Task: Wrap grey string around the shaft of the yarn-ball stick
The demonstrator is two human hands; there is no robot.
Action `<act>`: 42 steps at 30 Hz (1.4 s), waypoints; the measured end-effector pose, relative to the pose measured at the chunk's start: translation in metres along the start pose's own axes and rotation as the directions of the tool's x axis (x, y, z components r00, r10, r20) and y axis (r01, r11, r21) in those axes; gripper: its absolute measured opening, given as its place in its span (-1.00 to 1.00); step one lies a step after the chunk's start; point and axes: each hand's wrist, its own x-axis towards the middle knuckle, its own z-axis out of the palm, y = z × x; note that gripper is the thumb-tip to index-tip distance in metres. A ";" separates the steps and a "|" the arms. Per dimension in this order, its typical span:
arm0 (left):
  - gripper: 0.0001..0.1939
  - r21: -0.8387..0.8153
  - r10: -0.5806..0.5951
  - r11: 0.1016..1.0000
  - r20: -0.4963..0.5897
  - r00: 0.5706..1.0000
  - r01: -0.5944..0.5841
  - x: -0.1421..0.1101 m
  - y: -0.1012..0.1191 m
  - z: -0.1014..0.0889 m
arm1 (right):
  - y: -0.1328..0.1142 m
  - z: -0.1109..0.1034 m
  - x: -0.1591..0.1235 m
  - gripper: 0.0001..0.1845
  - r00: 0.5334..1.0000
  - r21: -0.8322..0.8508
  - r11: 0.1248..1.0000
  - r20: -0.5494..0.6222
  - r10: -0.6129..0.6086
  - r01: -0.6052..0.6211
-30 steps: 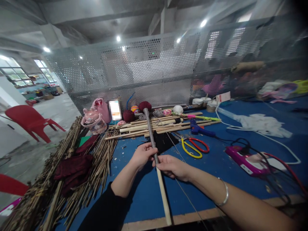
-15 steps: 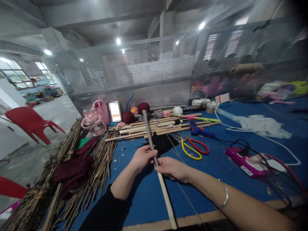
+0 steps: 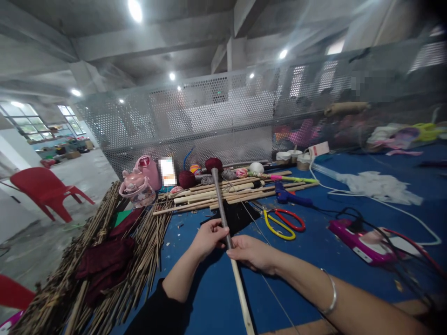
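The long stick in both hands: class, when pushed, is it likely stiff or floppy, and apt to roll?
The long stick is probably stiff: it runs straight well beyond the left hand and right hand. Laid down, it might roll, since it looks slim and rounded.

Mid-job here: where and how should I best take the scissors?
Probably by the yellow loop and red loop of the scissors, from the near right, using the right hand once it lets go of the gray-covered stick. The loops spread toward that side, while the blades point away toward the black cloth.
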 end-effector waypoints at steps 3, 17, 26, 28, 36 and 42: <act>-0.51 0.031 0.002 1.000 -0.001 1.000 -0.002 0.000 -0.002 0.001 | 0.002 0.000 0.002 -0.66 0.998 -0.045 0.998 -0.027 -0.055 0.054; -0.67 0.001 0.061 0.998 -0.010 0.998 -0.061 -0.001 0.002 0.007 | -0.001 -0.013 -0.002 -0.74 0.998 -0.054 0.997 0.036 -0.046 0.047; -0.51 0.589 0.374 0.736 0.055 0.926 -0.333 -0.017 0.011 0.003 | -0.005 -0.027 -0.006 -0.71 0.989 -0.032 0.989 0.050 -0.142 0.144; -0.49 0.666 0.440 0.599 0.190 0.878 -0.444 -0.024 0.017 0.005 | -0.006 -0.034 -0.007 -0.70 0.988 -0.053 0.988 0.060 -0.143 0.146; -0.52 0.674 0.404 0.463 0.418 0.814 -0.576 -0.034 0.019 0.021 | -0.003 -0.057 -0.010 -0.70 0.985 -0.121 0.992 0.172 -0.006 0.027; -0.53 0.690 0.388 0.477 0.390 0.835 -0.544 -0.034 0.016 0.020 | -0.005 -0.053 -0.011 -0.72 0.988 -0.169 0.985 0.156 -0.009 0.035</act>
